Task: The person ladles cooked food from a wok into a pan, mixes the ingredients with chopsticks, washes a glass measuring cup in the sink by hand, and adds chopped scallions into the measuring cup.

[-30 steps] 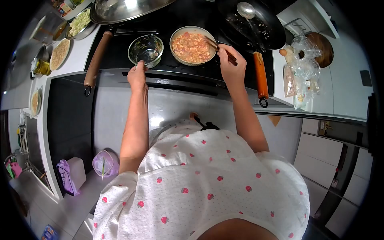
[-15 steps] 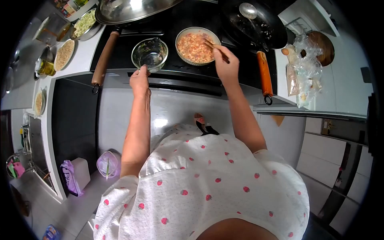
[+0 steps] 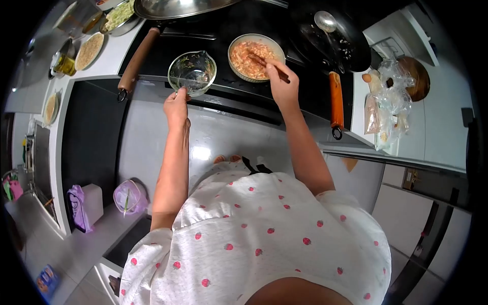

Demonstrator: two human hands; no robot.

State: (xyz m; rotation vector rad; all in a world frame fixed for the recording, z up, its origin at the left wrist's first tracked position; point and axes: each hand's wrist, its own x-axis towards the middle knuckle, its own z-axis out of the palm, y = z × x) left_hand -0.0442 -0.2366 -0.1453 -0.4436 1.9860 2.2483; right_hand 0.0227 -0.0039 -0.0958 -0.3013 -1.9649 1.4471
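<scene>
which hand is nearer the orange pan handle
Right: the right hand, gripping chopsticks, is left of the orange pan handle; the left hand is farther left, holding the glass bowl.

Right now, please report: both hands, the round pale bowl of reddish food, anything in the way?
Left hand gripping clear glass bowl. Right hand holding brown chopsticks, tips in reddish food. Round pale bowl on black stovetop. Nothing else blocking it.

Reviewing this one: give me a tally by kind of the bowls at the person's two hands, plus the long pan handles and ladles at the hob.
Bowls: 2 (glass bowl, food-filled bowl)
Long pan handles: 2 (brown handle, orange handle)
Ladles: 1 (metal ladle)
Total: 5
</scene>
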